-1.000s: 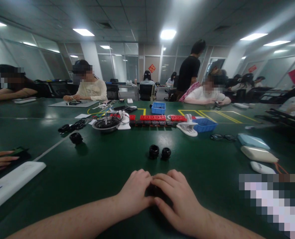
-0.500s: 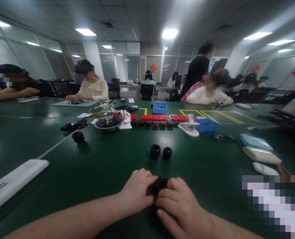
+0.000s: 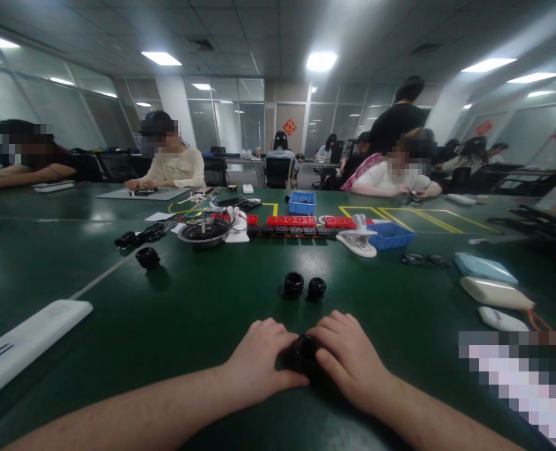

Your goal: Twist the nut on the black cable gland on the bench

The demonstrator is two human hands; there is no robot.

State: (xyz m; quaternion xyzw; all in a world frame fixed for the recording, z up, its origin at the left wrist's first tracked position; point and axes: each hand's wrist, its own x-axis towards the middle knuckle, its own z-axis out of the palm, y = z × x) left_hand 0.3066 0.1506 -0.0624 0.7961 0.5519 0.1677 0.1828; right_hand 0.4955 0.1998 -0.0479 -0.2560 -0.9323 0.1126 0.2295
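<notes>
Held between left hand (image 3: 259, 362) and right hand (image 3: 349, 358), both curled closed around it, low over the green table (image 3: 198, 304): one black round fitting (image 3: 305, 351), pressed by fingertips from either side. Just beyond the knuckles, two more black fittings (image 3: 293, 284), side by side. Well off to the left, a white power strip (image 3: 24, 341).

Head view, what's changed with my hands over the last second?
The hands parted a little, so the black round part once hidden under them now shows between left hand and right hand, both holding it. A co-worker's hand has gone from the far left edge. The pair of black fittings stayed put.
</notes>
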